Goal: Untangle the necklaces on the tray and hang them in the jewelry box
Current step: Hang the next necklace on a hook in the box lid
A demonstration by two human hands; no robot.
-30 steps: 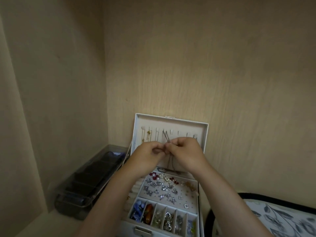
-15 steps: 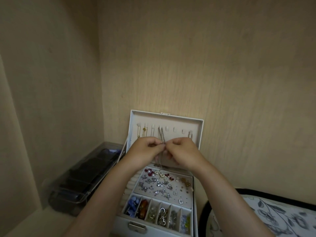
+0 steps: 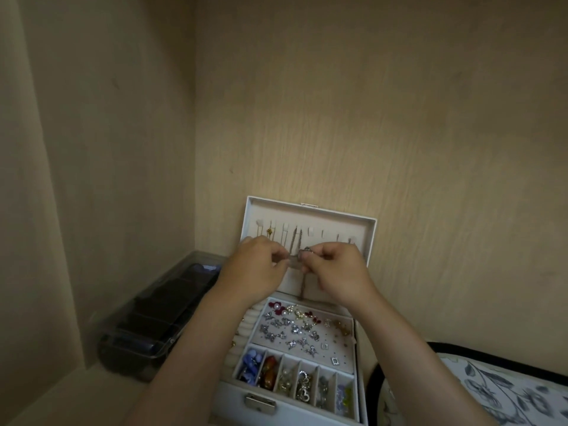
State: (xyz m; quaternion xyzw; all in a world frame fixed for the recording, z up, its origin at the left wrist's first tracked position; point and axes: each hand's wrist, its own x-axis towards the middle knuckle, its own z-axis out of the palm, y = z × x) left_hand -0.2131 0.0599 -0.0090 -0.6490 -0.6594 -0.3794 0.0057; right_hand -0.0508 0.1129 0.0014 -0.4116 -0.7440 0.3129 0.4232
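Now both hands meet at 12 o'clock of the open box (image 3: 233, 395), just in front of its upright lid (image 3: 338, 224). The left hand (image 3: 255, 269) and right hand (image 3: 336, 273) each have curled fingers pinching the thin necklace (image 3: 297, 239) between them. Its chain runs up to the lid's hooks (image 3: 311, 231) and hangs toward 6 o'clock below the hands; a floral tray (image 3: 522, 395) lies at the box's 4 o'clock, a dark case (image 3: 153, 315) at 9.

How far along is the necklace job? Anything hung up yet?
Done: a gold necklace hangs in the jewelry box lid. In hand: the left hand and right hand pinch a silver chain at a middle hook. Left: several hooks look bare; the tray is mostly out of view.
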